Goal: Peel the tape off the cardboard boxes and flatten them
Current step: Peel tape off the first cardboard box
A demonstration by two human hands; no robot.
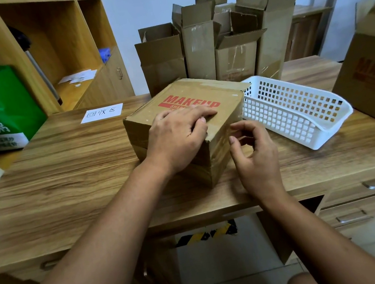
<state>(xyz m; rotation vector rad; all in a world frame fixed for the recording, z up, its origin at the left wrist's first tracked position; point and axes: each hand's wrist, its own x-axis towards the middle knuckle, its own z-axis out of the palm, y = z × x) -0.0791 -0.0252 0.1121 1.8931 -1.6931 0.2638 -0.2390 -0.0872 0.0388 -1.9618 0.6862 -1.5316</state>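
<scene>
**Q:** Where is the task's thing, and how do the hands stand?

**A:** A sealed cardboard box (189, 93) with red print sits at the centre of the frame on the wooden desk (65, 171). The left hand (174, 141) lies flat on its lid with straight fingers, pressing it down. The right hand (255, 154) is at the box's near right corner, thumb and fingers curled towards the side wall. Whether it already pinches a tape end cannot be told.

**Q:** How is the box likely to handle?

**A:** It looks stiff at its edges but light, so it would probably slide on the smooth desk unless steadied from above. The glossy tape (221, 146) banding its side looks thin and slippery, and would likely tear if pulled steeply.

**Q:** Where should one take hold?

**A:** Probably at a loose tape end near the corner, lifted with a nail, while the flat hand holds the lid.

**Q:** What surrounds it?

**A:** A white basket (280, 109) stands just to the right of the box. Opened boxes (201, 43) stand behind it in the upper centre, not yet flattened. A paper label (101, 113) lies on the desk to the left of the box.
</scene>
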